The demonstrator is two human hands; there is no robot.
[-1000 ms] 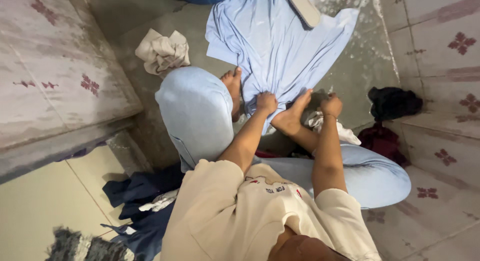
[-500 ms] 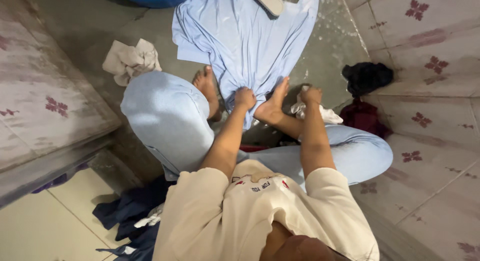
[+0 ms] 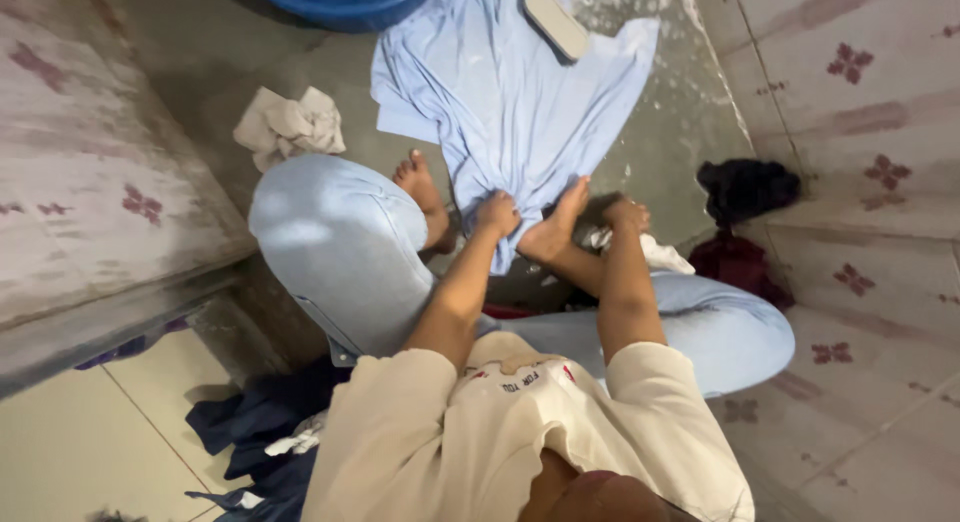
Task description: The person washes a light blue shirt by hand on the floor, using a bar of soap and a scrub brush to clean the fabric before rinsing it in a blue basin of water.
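Note:
A light blue garment (image 3: 510,92) lies spread on the wet grey floor in front of me. My left hand (image 3: 497,213) is shut on its bunched near end, between my two bare feet. My right hand (image 3: 625,215) is closed on a small white cloth (image 3: 655,250) just right of my right foot. A flat beige brush (image 3: 556,22) rests on the far part of the garment. I sit low in pale blue trousers (image 3: 340,242) with my knees spread.
A blue tub (image 3: 345,0) stands at the top edge. A crumpled cream cloth (image 3: 290,125) lies left of the garment. Black (image 3: 748,187) and dark red (image 3: 735,262) clothes sit by the tiled right wall. Dark blue clothes (image 3: 255,432) are heaped behind my left side.
Both hands keep their grip in about the same place. The view has shifted, so the blue tub shows more at the top.

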